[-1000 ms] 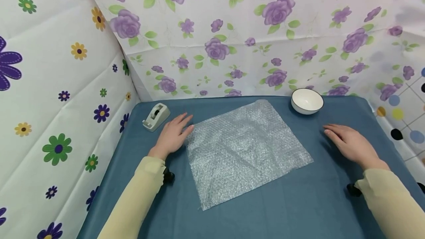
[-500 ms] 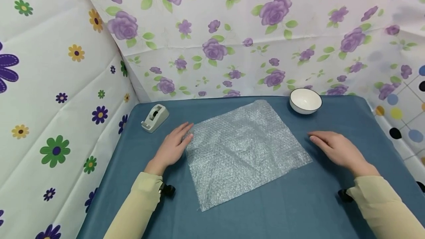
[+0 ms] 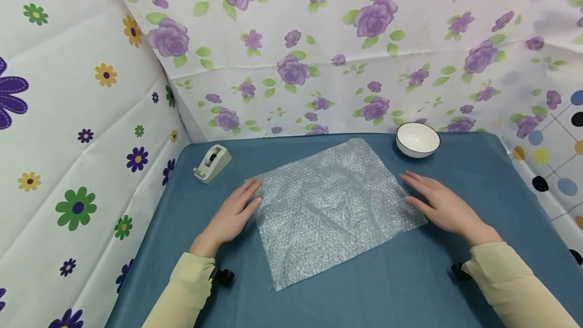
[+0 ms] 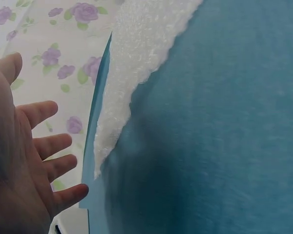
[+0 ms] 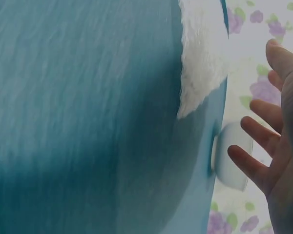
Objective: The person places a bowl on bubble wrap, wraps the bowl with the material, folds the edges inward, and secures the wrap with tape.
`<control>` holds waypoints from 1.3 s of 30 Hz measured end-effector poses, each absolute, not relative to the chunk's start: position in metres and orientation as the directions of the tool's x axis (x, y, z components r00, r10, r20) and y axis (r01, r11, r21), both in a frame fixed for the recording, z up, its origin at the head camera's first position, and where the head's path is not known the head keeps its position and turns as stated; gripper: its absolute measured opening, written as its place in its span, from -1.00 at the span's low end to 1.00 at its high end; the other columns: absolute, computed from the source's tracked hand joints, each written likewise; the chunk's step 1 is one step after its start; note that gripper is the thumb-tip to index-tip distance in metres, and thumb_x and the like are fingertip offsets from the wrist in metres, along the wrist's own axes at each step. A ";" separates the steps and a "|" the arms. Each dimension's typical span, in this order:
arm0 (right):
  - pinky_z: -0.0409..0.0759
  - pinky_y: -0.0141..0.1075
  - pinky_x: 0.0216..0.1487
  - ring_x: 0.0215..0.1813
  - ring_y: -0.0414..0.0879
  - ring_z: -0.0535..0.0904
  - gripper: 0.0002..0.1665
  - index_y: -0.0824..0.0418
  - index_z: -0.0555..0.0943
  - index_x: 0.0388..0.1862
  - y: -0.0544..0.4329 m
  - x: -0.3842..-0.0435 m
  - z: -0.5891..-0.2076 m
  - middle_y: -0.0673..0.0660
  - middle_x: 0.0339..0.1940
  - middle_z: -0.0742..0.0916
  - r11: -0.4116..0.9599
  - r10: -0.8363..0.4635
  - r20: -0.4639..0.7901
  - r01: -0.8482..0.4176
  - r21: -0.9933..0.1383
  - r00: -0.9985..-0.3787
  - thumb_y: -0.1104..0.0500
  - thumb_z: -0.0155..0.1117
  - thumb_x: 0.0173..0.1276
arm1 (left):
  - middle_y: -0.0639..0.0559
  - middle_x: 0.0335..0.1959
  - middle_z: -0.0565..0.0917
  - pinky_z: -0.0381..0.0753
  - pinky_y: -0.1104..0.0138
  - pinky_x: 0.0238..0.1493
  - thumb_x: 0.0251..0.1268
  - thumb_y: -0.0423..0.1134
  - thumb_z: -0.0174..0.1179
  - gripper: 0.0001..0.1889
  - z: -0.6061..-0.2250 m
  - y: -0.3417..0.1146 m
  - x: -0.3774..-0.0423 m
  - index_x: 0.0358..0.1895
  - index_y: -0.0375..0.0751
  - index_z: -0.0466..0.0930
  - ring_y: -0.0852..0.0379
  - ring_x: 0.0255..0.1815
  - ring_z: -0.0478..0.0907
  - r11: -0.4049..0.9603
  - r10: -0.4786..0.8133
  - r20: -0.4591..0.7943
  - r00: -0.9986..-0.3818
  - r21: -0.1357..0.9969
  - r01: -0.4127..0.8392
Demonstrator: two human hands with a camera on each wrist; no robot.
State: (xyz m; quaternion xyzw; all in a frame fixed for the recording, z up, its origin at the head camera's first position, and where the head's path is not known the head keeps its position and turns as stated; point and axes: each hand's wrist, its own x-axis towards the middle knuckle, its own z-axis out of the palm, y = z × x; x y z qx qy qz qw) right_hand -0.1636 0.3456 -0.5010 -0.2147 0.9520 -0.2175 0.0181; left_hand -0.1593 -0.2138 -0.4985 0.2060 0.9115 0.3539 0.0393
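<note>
A sheet of clear bubble wrap lies flat and slightly turned on the blue cloth. My left hand is at its left edge, fingertips by the upper left corner; in the left wrist view the fingers of that hand are spread and hold nothing. On the other side my right hand hovers with fingertips overlapping the sheet's right edge. The right wrist view shows this hand with its fingers apart and nothing in its grasp. Beyond it stands a white bowl with a dark rim.
A pale tape dispenser sits at the back left of the blue-covered table. Flower-printed white curtains rise behind the table and along its left side. A dotted, tile-patterned cloth hangs at the right.
My right hand has moved left, from beside the sheet to its right edge, and its fingers have spread. My left hand has drawn slightly back toward me. The bubble wrap lies as before.
</note>
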 end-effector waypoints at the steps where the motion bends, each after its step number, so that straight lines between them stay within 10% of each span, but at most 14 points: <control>1: 0.23 0.43 0.48 0.65 0.40 0.22 -0.17 -0.08 0.13 0.80 0.344 -0.164 -0.501 0.23 0.73 0.29 0.811 -0.419 0.061 -0.404 -0.423 -0.906 -0.17 0.16 0.71 | -0.27 0.74 0.08 0.01 -0.40 0.57 0.81 0.05 -0.09 -0.38 -0.499 -0.214 -0.158 0.73 -0.11 0.18 -0.36 0.73 -0.05 0.669 0.401 0.071 -0.913 0.658 0.346; 7: 0.18 0.40 0.53 0.72 0.31 0.10 0.00 -0.23 -0.12 0.83 0.334 -0.172 -0.504 0.07 0.81 0.09 0.814 -0.413 0.074 -0.404 -0.417 -0.908 -0.21 0.21 0.67 | -0.34 0.75 -0.06 -0.16 -0.54 0.50 0.79 0.07 -0.06 -0.36 -0.506 -0.214 -0.154 0.73 -0.12 0.18 -0.45 0.74 -0.26 0.694 0.394 0.068 -0.917 0.631 0.345; 20: -0.05 0.45 0.58 0.79 0.20 -0.23 -0.06 -0.10 0.07 0.82 0.308 -0.191 -0.517 0.18 0.82 -0.02 0.781 -0.536 -0.013 -0.490 -0.388 -0.844 -0.34 0.13 0.65 | -0.27 0.78 -0.33 -0.50 -0.36 0.59 0.77 0.10 -0.03 -0.26 -0.515 -0.215 -0.145 0.78 -0.11 0.00 -0.31 0.75 -0.53 0.704 0.482 -0.101 -0.870 0.636 0.316; 39: -0.24 0.34 0.67 0.79 0.23 -0.17 -0.09 -0.09 0.23 0.77 0.300 -0.198 -0.536 0.17 0.81 0.06 0.743 -0.588 -0.046 -0.516 -0.426 -0.807 -0.36 0.20 0.60 | -0.21 0.79 -0.21 -0.37 -0.19 0.69 0.77 0.10 -0.02 -0.27 -0.515 -0.207 -0.146 0.77 -0.11 0.03 -0.24 0.77 -0.41 0.685 0.530 -0.156 -0.834 0.658 0.312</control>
